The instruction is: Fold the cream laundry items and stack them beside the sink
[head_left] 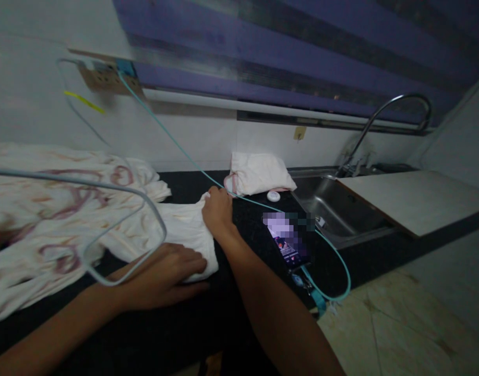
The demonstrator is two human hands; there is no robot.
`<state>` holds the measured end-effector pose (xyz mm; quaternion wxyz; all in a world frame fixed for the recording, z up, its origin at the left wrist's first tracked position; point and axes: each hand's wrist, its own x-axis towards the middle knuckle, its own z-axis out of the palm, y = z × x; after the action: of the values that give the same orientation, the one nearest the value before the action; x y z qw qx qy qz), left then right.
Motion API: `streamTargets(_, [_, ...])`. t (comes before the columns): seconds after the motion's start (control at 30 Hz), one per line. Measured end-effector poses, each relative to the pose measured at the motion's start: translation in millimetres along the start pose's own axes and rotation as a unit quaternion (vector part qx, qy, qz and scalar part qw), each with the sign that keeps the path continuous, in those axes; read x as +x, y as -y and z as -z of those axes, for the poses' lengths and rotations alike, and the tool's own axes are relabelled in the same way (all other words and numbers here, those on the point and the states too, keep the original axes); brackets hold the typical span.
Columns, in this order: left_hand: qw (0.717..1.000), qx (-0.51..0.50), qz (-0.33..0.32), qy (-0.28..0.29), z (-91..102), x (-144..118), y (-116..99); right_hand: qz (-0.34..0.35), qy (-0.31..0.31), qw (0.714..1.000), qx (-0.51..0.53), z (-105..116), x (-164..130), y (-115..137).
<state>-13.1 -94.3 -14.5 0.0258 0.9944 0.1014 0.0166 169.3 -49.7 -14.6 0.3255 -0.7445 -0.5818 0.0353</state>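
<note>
A cream garment with reddish swirls (47, 209) lies spread over the left of a black countertop (247, 219). Its plain end (182, 224) reaches toward the middle. My left hand (167, 271) lies flat on the near corner of that end, pressing it down. My right hand (217, 209) pinches the far corner of the same cloth, fingers closed on the fabric. A folded white cloth (259, 173) sits behind my right hand against the wall.
A phone (288, 240) lies on the counter, plugged by a teal cable (172, 138) into a wall socket (106, 78). A small white disc (273, 196) lies nearby. A steel sink (333, 206) with tap (396, 104) and a board (415, 198) is at right.
</note>
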Motion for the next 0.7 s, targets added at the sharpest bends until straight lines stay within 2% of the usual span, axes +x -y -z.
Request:
streamTargets(0.13, [0.998,-0.022,0.063,-0.014,2.5,-2,12,0.023,-0.052,0.997,0.045,-6,3,-2])
streamTargets(0.23, [0.997,-0.008,0.075,0.002,1.1,2,9,0.009,-0.075,0.993,0.095,-10,4,-4])
streamTargets(0.4, [0.997,0.035,0.023,0.058,0.8,11,-16,-0.031,-0.047,0.986,0.156,-16,12,-12])
streamTargets(0.5, [0.996,0.055,-0.008,0.070,2.0,18,-30,-0.075,-0.027,0.983,0.167,-17,18,-16])
streamTargets(0.57, [0.995,0.062,-0.023,0.069,3.2,25,-39,-0.089,-0.009,0.986,0.138,-16,20,-17])
streamTargets(0.7, [0.992,0.089,-0.040,0.084,6.0,40,-56,-0.070,0.024,0.996,0.056,-10,16,-15])
